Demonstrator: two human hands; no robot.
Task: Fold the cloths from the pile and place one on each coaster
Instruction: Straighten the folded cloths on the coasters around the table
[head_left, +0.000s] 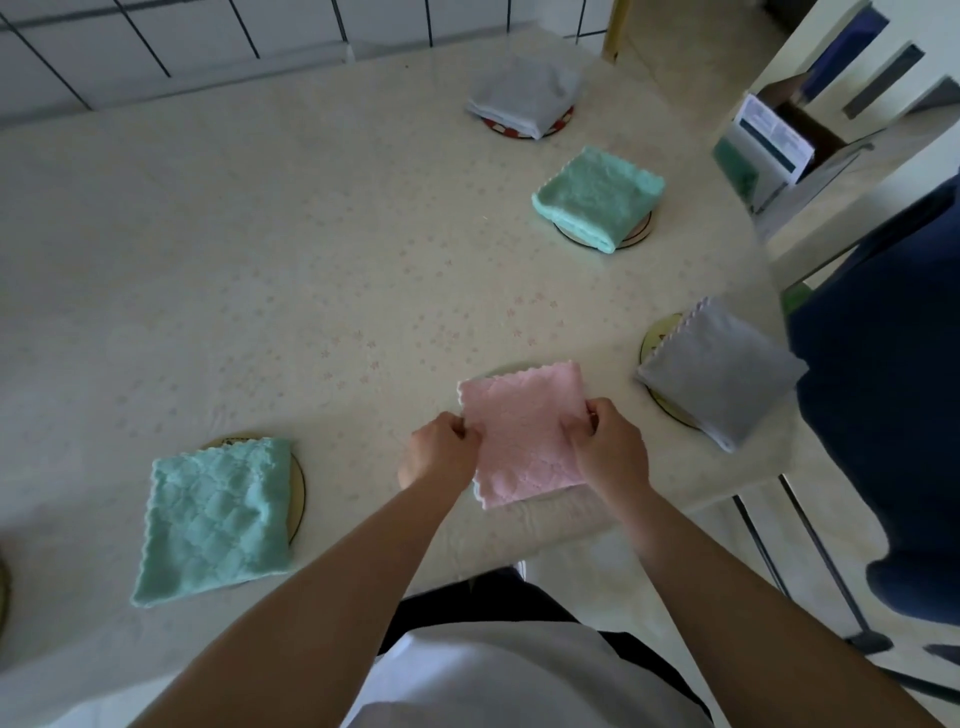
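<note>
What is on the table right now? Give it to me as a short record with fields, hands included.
surface: pale flower-print tablecloth
held cloth: folded pink fleece cloth, gripped at its sides by left hand and right hand
coaster under pink cloth: only a sliver of rim shows
cloths on coasters: near green quilted cloth; far green cloth; near grey cloth; far grey cloth
pile: none visible

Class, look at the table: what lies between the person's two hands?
In the head view, the folded pink cloth spans the gap; the left hand and right hand each pinch one side of it.
</note>
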